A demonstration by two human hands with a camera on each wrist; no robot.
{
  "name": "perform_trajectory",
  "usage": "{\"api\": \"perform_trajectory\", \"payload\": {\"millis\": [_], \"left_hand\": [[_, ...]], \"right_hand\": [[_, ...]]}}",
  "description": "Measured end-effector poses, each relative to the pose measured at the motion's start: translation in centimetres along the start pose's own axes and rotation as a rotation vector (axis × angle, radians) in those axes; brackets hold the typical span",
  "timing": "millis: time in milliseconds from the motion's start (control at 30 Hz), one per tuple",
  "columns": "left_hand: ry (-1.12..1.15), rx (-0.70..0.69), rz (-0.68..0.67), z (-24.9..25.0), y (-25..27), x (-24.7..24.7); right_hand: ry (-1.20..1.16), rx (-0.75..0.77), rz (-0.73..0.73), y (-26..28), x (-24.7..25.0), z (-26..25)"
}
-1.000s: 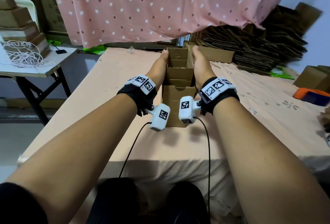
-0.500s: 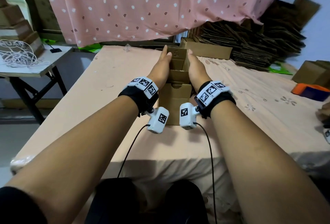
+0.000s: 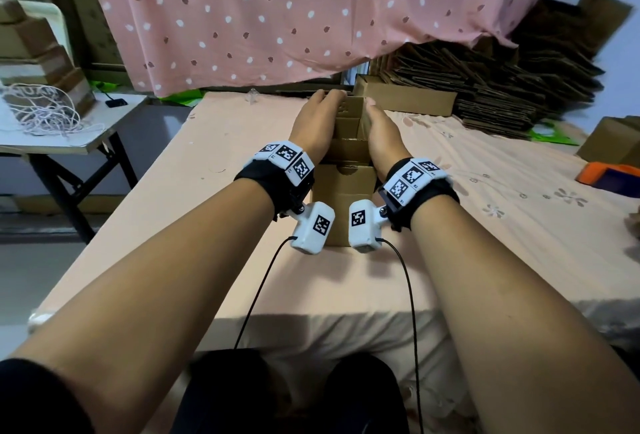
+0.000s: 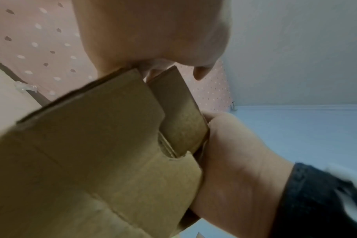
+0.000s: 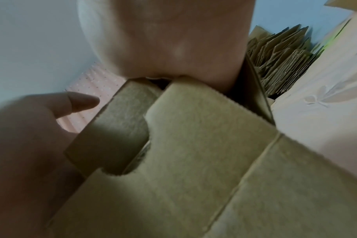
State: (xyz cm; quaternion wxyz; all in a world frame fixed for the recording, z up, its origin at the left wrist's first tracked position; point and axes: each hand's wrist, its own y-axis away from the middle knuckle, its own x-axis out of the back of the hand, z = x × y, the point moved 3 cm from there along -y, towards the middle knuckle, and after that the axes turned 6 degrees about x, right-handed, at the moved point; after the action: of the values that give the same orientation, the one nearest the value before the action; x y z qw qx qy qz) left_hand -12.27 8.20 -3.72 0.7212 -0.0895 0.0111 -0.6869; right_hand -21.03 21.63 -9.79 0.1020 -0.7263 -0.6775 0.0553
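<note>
Against opposite sides of the brown corrugated cardboard box [image 3: 343, 187], left hand [image 3: 313, 125] and right hand [image 3: 382, 132] press flat, fingers [image 3: 330, 98] straight.

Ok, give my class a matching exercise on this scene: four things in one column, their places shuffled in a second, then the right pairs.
Things
1. box
2. string
3. curtain
4. cardboard stack

Places
A. on the side table, far left
B. between the left hand and right hand
C. hanging behind the table
D. piled at the back right

Pairs: 1-B, 2-A, 3-C, 4-D
</note>
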Motion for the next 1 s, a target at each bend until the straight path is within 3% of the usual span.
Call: {"api": "perform_trajectory", "payload": {"millis": [233, 500, 633, 767, 900, 1000], "left_hand": [[0.132, 0.189, -0.017, -0.1, -1.7, -0.5], [0.208, 0.279, -0.001, -0.6, -2.5, -1.3], [0.039, 0.174, 0.041, -1.5, -3.8, -1.7], [-0.044, 0.156, 0.062, -1.2, -2.9, -1.6], [-0.266, 0.027, 0.027, -1.3, -2.6, -1.6], [-0.181, 0.024, 0.003, -1.9, -3.0, -1.3]], "right_hand": [[-0.052, 0.016, -0.033, 1.7, -0.6, -1.2], [-0.123, 0.058, -0.013, 3.7, -0.5, -3.0], [-0.110, 0.074, -0.016, 3.7, -0.2, -2.5], [-0.110, 0.080, -0.021, 3.8, 0.0, -2.5], [-0.085, 0.097, -0.022, 4.3, -0.1, -2.4], [-0.083, 0.104, -0.022, 4.6, -0.1, -2.6]]}}
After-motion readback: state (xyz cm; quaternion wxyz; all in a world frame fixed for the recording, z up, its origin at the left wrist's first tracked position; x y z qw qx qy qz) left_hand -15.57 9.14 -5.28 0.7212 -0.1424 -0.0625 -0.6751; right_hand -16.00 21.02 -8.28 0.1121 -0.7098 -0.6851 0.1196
